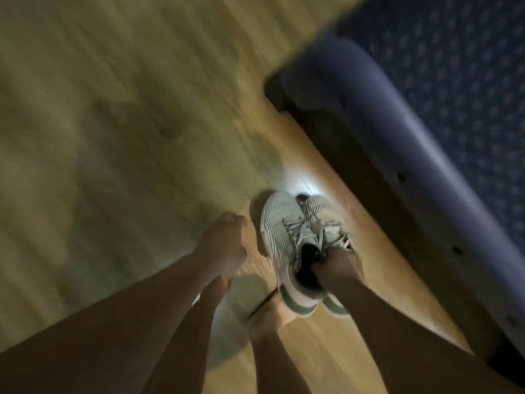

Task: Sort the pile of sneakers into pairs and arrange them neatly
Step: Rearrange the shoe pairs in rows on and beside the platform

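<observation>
Head view, heavy blur. We note white sneaker pair (287, 231) side by side, toes away from us, heels toward us, over wooden floor (113, 137) strip alongside bed frame (397, 132). Right hand (338, 268) grips both shoes at collars, fingers hooked into openings. We judge one-hand hold is meant to hold matched pair together for lining up along bed edge. Cannot tell whether soles touch floor. Left hand (224, 243) just beside pair, fingers curled into fist, nothing visible in it. Bare foot (270, 317) under sneaker heels.
</observation>
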`<act>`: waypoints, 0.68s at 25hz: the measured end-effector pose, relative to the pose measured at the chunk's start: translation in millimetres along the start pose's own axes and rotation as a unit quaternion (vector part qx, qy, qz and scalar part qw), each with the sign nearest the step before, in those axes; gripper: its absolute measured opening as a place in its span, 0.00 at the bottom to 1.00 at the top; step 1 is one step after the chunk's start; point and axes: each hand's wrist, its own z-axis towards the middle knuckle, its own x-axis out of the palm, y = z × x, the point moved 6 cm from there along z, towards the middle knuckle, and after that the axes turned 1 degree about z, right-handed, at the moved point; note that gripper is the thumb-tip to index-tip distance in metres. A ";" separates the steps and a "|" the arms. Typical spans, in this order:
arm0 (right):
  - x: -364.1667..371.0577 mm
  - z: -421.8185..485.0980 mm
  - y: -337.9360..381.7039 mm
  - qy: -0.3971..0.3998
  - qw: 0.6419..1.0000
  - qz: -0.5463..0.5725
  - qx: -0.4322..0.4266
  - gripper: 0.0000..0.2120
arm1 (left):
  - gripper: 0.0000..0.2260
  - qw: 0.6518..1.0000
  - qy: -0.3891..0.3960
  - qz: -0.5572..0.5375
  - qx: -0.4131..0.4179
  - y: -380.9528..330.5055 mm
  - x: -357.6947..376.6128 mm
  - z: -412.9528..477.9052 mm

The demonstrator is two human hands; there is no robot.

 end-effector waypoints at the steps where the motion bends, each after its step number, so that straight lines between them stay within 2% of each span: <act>1: -14.0 -6.1 27.5 0.005 1.000 -0.014 -0.013 0.10 | 0.16 0.998 -0.049 -0.022 -0.030 12.0 -25.6 -5.4; 3: -39.2 -21.3 82.6 0.003 0.997 -0.060 -0.047 0.10 | 0.25 0.994 -0.081 -0.052 -0.059 27.8 -63.6 -28.9; 5: -62.1 -32.7 139.9 -0.014 0.993 -0.087 -0.081 0.09 | 0.29 0.986 -0.129 -0.067 -0.080 60.3 -112.8 -49.9; 7: -88.5 -40.5 202.2 -0.034 0.984 -0.132 -0.112 0.09 | 0.28 0.975 -0.180 -0.092 -0.092 100.8 -155.0 -73.2; 9: -116.2 -44.1 269.9 -0.061 0.971 -0.178 -0.148 0.14 | 0.22 0.958 -0.225 -0.139 -0.109 136.9 -197.0 -97.7; 11: -140.3 -46.2 338.2 -0.089 0.958 -0.203 -0.180 0.17 | 0.21 0.938 -0.267 -0.178 -0.132 178.4 -237.0 -117.2; 14: -162.3 -45.7 438.1 -0.117 0.943 -0.215 -0.227 0.15 | 0.24 0.910 -0.298 -0.236 -0.168 230.1 -273.5 -125.1; 17: -162.4 -41.4 525.4 -0.116 0.929 -0.225 -0.270 0.10 | 0.25 0.891 -0.293 -0.287 -0.194 276.7 -284.3 -125.8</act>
